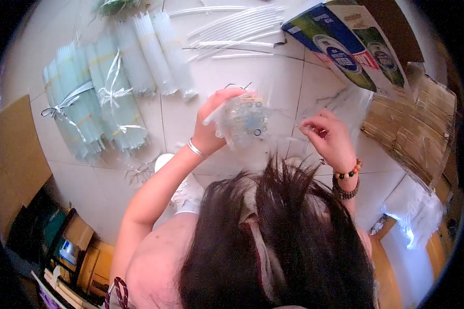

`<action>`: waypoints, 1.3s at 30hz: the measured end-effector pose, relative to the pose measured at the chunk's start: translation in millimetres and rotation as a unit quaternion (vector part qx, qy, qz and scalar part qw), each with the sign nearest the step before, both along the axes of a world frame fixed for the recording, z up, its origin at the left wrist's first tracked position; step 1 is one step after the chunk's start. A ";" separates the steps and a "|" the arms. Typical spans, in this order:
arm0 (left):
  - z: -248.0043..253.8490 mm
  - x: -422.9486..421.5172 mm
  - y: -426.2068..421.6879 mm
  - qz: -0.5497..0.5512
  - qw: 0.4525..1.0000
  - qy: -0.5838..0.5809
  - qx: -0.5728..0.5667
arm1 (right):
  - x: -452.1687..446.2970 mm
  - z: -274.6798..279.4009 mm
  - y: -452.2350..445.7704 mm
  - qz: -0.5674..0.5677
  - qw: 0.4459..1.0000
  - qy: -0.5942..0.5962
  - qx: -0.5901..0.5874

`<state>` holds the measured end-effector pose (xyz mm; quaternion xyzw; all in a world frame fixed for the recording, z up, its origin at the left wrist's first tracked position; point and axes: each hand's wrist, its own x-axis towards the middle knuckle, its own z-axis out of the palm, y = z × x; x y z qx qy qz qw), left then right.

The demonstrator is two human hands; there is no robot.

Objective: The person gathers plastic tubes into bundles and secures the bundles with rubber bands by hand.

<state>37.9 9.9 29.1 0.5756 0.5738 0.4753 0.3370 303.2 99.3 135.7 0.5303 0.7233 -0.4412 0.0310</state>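
Observation:
My left hand [210,122], a silver bangle at its wrist, is closed around a bundle of clear plastic tubes [251,119]. The tubes point up toward the camera, so their round open ends show, with a yellowish band near the far edge. To the right of the bundle and apart from it is my right hand [334,140], beaded bracelets on the wrist. Its thumb and fingertips are drawn together in a pinch; whatever lies between them is too small to make out. Loose clear tubes [237,32] lie on the tiled floor beyond both hands.
Several tied bundles of translucent tubes [72,105] lie on the floor at left. A printed blue and green carton [345,54] stands at upper right, beside a brown cardboard box [415,126]. Clear plastic sheeting [340,100] and a white plastic bag [415,206] are on the right.

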 end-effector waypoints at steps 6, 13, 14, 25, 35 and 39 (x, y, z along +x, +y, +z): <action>6.9 -5.8 1.9 -0.011 0.996 0.087 0.008 | 13.9 -7.0 19.7 0.063 0.991 0.033 0.111; 6.3 -2.8 0.1 0.002 0.997 0.073 0.018 | -13.7 -1.9 14.2 0.046 0.981 0.158 0.102; 6.8 -1.1 -0.4 0.010 0.999 0.046 0.015 | -21.9 -3.9 10.9 0.059 0.981 0.152 0.105; -16.3 -5.9 -7.2 -0.043 0.996 -0.009 -0.078 | -62.4 -24.5 -8.9 0.087 0.971 0.155 0.157; -0.7 4.6 -7.4 0.017 0.990 -0.118 -0.071 | -62.9 -24.7 -11.0 0.095 0.975 0.118 0.163; -4.0 3.1 -9.8 0.007 0.987 -0.127 -0.099 | -63.8 -23.2 -11.4 0.096 0.969 0.120 0.191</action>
